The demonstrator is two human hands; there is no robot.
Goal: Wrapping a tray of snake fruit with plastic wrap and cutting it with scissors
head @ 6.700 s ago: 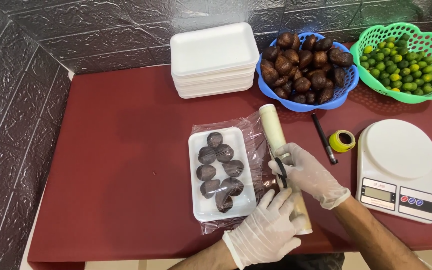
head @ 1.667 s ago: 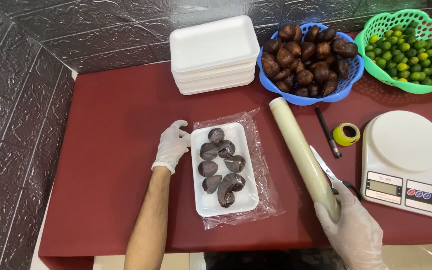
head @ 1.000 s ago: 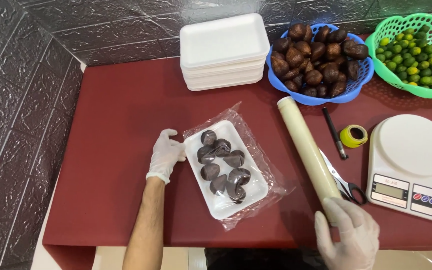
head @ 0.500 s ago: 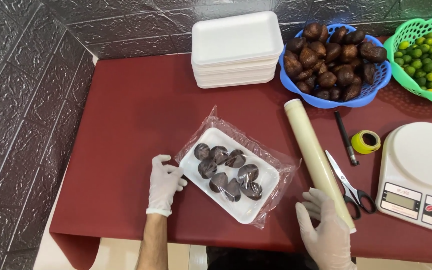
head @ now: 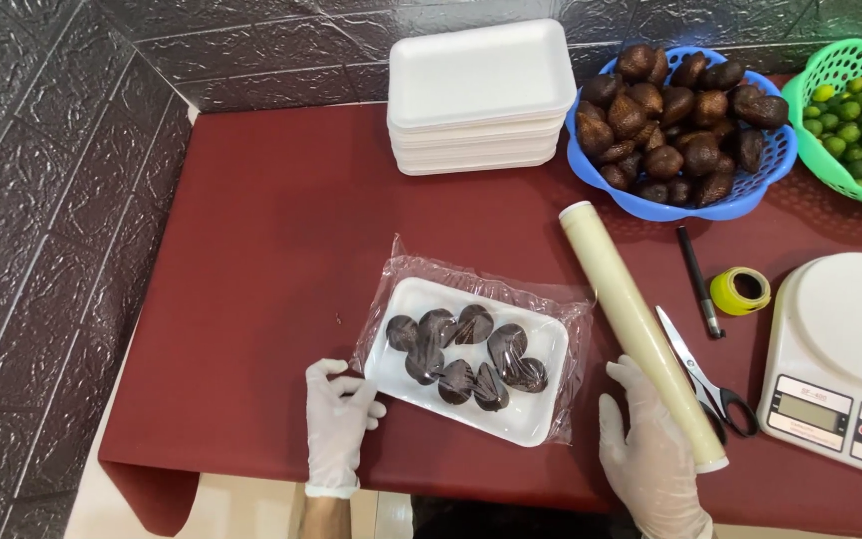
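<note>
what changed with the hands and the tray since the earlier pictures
The left hand let go of the cling film roll, went to the tray's left edge and turned the wrapped foam tray askew toward the near edge. The right hand also let go and rests beside the roll. Scissors, tape, scale and baskets stayed put.

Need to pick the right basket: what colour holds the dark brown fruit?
Blue basket, clearest in the head view.
</note>
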